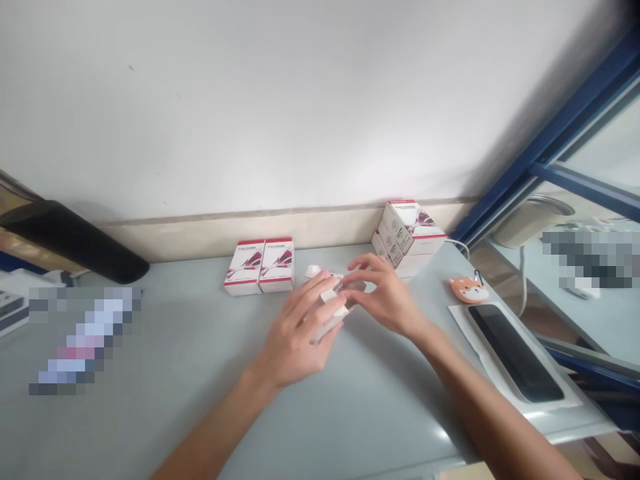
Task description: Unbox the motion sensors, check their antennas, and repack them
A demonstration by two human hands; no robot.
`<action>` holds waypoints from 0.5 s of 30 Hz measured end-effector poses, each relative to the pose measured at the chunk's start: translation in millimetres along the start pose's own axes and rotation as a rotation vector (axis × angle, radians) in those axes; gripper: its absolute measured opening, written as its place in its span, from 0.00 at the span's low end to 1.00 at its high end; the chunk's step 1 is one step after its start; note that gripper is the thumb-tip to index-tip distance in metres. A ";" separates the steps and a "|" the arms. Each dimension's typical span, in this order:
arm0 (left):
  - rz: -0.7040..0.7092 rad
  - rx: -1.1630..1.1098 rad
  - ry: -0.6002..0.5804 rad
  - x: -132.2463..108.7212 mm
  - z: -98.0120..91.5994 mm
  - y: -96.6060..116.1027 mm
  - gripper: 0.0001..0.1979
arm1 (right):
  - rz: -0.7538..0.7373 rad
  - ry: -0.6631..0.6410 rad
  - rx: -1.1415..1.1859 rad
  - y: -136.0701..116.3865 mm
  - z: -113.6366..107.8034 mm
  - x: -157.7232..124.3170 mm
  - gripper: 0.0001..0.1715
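Left hand (299, 333) holds a white box (330, 325), contents hidden.

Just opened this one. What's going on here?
A person's left hand grips a small white cardboard box above the grey-blue tabletop, while the right hand has its fingertips at the box's far end. Two white boxes with red edges lie side by side to the left; a stack of similar boxes stands by the wall, right.
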State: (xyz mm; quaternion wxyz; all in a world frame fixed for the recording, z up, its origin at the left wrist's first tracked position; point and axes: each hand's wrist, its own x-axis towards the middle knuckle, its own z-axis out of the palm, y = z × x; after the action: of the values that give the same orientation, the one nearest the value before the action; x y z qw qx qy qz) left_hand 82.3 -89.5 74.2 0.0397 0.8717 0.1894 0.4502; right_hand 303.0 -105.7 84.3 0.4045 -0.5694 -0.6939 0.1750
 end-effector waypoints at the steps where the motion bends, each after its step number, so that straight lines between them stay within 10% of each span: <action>1: -0.020 -0.025 -0.014 0.2 -1.7 -1.8 0.30 | 0.043 -0.011 0.066 2.9 3.0 1.0 0.04; 6: -0.213 -0.088 -0.108 1.6 -6.5 -3.9 0.38 | 0.164 0.003 0.270 7.8 8.5 5.9 0.11; 15: -0.457 -0.076 -0.130 -8.4 2.7 -2.6 0.50 | -0.065 0.172 0.146 -11.5 -21.0 4.1 0.08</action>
State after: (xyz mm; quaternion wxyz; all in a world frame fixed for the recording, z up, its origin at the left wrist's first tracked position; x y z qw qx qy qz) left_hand 79.2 -89.8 65.5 0.1856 0.8312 0.3618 0.3790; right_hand 311.4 -109.9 106.7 0.5086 -0.5287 -0.6599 0.1623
